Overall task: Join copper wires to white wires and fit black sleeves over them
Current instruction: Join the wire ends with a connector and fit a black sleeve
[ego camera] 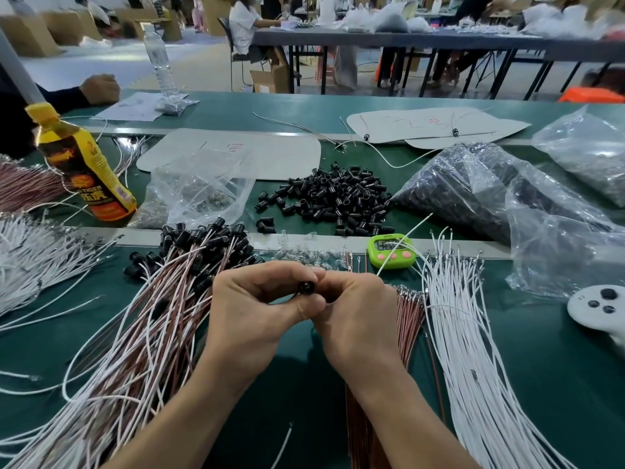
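Observation:
My left hand (pixel 257 309) and my right hand (pixel 355 316) meet above the green table, fingertips together. Between them sits one black sleeve (pixel 307 287), pinched by my left thumb and forefinger, its open end facing me. My right hand's fingers curl against the sleeve's side; what they hold is hidden. A white wire (pixel 402 245) runs up and right from my right hand. Loose black sleeves (pixel 333 201) lie heaped beyond. Bare white wires (pixel 473 350) lie at the right, copper wires (pixel 407 319) beside them. Finished sleeved wire pairs (pixel 159 319) pile at the left.
A yellow drink bottle (pixel 84 164) stands at the left. Clear bags of parts (pixel 507 198) lie at the right, and another bag (pixel 199 194) lies in the middle. A green timer (pixel 392 250) sits behind my hands. A white disc (pixel 598 308) is at the right edge. Another person's hand (pixel 99 89) rests far left.

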Tool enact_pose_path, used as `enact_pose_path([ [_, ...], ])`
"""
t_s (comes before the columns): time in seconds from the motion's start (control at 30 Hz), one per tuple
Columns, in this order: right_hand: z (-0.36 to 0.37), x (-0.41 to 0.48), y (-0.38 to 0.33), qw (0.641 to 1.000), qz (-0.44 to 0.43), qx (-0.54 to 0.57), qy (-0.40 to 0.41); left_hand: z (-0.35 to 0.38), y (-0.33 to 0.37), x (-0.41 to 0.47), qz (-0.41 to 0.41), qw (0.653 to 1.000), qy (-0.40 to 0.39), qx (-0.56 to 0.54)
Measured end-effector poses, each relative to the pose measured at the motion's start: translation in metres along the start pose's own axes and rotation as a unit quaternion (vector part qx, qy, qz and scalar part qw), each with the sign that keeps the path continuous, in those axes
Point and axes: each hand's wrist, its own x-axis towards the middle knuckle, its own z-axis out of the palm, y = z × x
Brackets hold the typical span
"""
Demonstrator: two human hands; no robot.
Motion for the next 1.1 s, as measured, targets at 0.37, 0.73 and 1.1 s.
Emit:
enact_pose_path([
  [0.37,-0.0001,-0.0012,-0.0036,1.0,0.016,0.009,-0.001,0.0026,0.0039,-0.0022,-0.009,0.999,-0.01,-0.043],
  [0.73,-0.0006,0.0002,-0.002,0.999,0.027,-0.006,0.018,-0.0001,0.0005,-0.0008,-0.011,0.995,0.02,0.092],
  [1.1,-0.0014,0.0004,-0.004,0.999,0.034,-0.013,0.015,0.0047,0.0054,-0.0058,0.013,0.998,0.012,0.056],
])
